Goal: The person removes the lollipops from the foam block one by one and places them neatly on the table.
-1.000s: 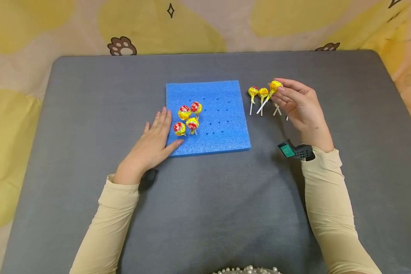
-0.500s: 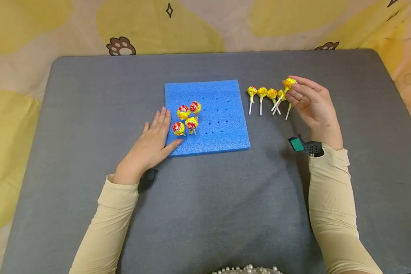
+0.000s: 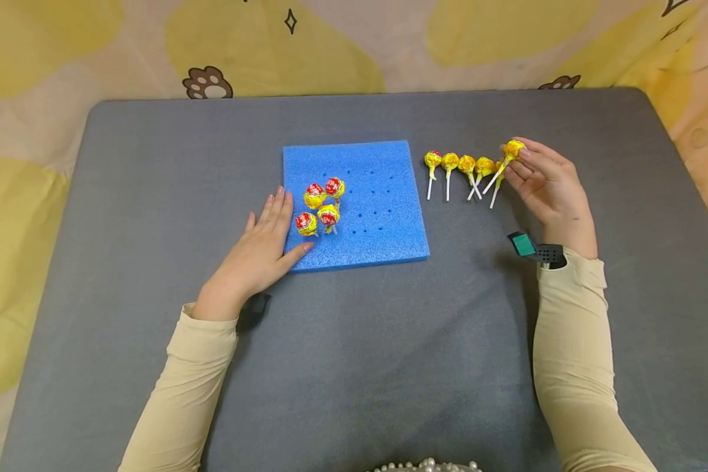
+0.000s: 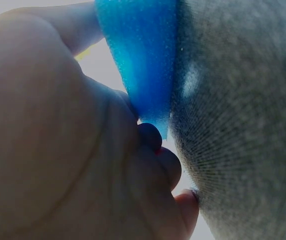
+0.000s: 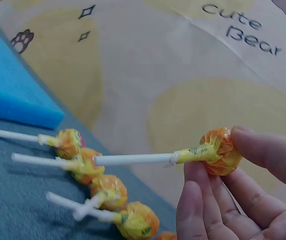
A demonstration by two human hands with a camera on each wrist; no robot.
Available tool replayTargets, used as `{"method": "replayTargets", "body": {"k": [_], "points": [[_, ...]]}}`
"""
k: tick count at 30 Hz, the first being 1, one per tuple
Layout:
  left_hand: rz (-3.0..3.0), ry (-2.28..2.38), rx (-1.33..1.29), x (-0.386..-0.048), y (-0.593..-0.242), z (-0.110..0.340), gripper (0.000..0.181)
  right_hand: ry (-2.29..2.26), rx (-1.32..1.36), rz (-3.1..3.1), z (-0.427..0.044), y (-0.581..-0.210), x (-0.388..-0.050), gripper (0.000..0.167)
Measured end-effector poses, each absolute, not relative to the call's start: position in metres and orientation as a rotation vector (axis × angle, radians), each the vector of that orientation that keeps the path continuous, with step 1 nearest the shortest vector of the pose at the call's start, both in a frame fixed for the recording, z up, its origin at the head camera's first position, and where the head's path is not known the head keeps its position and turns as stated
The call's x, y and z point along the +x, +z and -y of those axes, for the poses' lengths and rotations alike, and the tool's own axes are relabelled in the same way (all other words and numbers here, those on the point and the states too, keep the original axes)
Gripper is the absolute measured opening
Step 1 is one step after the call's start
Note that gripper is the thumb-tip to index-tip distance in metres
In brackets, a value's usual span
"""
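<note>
My right hand (image 3: pixel 551 183) pinches a yellow-wrapped lollipop (image 5: pixel 221 152) by its candy head, the white stick pointing left and down. Below and left of it, several more lollipops (image 3: pixel 450 162) lie in a row on the table, two with crossed sticks. A blue foam board (image 3: pixel 383 246) with small holes lies left of that row. Several red-and-yellow lollipops (image 3: pixel 328 215) stand in the board's left half. Along the board's left edge, my left hand (image 3: pixel 256 246) rests with straight fingers, the thumb on its front left corner. The left wrist view shows the board's side (image 4: pixel 147 65) close up.
A grey table (image 3: pixel 354 354) carries everything, and a yellow patterned cloth (image 3: pixel 330 52) hangs behind its far edge. Black straps with small cameras (image 3: pixel 537 250) sit at the wrists. A pearl-trimmed item (image 3: pixel 427 465) shows at the bottom edge.
My right hand has moved right along the row, still holding the lollipop, uncovering the lollipops beneath. My left hand and the board stay in place.
</note>
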State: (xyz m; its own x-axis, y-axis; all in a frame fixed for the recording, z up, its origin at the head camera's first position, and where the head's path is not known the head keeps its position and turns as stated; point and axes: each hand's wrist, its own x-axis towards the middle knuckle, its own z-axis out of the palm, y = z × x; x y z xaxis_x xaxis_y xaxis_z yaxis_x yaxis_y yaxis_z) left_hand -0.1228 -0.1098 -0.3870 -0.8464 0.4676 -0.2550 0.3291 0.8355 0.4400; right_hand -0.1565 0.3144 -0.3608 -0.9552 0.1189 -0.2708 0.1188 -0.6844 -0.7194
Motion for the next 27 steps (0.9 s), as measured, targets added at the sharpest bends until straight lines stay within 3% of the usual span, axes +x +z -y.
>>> {"method": "replayTargets", "body": {"k": [16, 27], "points": [[-2.664, 0.547, 0.601, -0.123, -0.387, 0.109, 0.087, 2.852, -0.591, 1.147, -0.346, -0.37, -0.151, 0.013], [-2.661, 0.547, 0.603, -0.123, -0.386, 0.109, 0.086, 2.532, -0.65, 1.621, -0.353, -0.377, -0.149, 0.013]]}}
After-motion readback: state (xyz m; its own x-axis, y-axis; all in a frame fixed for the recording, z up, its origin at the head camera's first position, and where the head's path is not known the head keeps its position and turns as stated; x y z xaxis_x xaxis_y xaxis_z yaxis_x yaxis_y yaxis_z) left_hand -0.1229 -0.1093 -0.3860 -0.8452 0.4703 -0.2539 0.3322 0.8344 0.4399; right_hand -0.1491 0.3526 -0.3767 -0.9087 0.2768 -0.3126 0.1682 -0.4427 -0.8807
